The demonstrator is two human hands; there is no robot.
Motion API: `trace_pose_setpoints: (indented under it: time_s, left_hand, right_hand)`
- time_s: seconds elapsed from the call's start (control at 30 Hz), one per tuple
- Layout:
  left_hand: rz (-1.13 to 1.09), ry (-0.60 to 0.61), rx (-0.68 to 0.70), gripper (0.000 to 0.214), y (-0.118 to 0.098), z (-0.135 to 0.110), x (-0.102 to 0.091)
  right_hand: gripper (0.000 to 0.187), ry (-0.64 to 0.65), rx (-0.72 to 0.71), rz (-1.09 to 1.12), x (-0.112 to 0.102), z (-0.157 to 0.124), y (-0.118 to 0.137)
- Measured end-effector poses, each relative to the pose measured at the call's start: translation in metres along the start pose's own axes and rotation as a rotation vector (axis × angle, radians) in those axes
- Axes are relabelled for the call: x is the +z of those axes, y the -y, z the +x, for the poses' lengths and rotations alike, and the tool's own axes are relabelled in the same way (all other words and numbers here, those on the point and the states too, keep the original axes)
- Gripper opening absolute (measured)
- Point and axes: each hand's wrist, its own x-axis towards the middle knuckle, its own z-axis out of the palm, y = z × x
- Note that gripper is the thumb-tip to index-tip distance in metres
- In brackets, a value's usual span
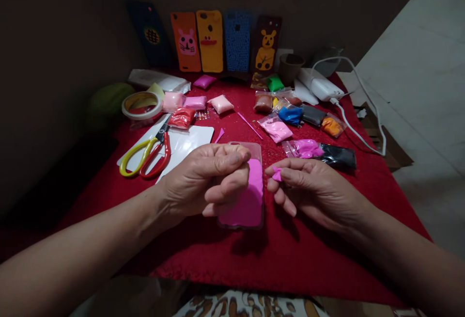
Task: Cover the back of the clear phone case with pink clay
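Between the thumb and forefinger of my right hand (308, 186) is a small torn piece of pink clay (277, 174). My left hand (221, 176) is closed, its thumb pressed to the curled forefinger; I cannot make out whether anything is in that pinch. Beneath the hands lies a clear phone case (247, 150), its lower part covered by a smooth layer of pink clay (250, 200). My left hand hides part of that layer. The two hands are apart, with the right one just beside the case.
Yellow-and-red-handled scissors (156, 152) rest on a white sheet (192, 137) at left, near a tape roll (142, 105). Clay packets, including a blue one (290, 115), lie at right. Decorated phone cases (209, 40) stand against the wall. A white cable (381, 133) loops over the right edge.
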Motion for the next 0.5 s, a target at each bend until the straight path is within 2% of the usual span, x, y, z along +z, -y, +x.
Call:
trace_pose_setpoints:
  time_s: [0.17,0.27,0.37,0.5]
  left_hand:
    - [0.01,-0.031,0.037,0.015,-0.001,0.0026,0.0006]
    - [0.059,-0.053,0.045,0.016,-0.0008,0.0038,-0.0017]
    - [0.098,-0.035,0.061,0.023,0.0001,0.004,-0.005]
    - [0.15,-0.009,0.035,0.042,0.0003,0.0039,-0.0057]
  right_hand:
    - [0.011,0.008,0.003,0.029,0.0016,-0.0002,-0.0005]
    - [0.017,0.029,-0.004,0.034,0.0024,0.0005,-0.0012]
    - [0.02,0.036,-0.005,0.024,0.0023,0.001,-0.0021]
    - [0.02,0.019,-0.006,0.014,0.0027,0.0008,-0.0031]
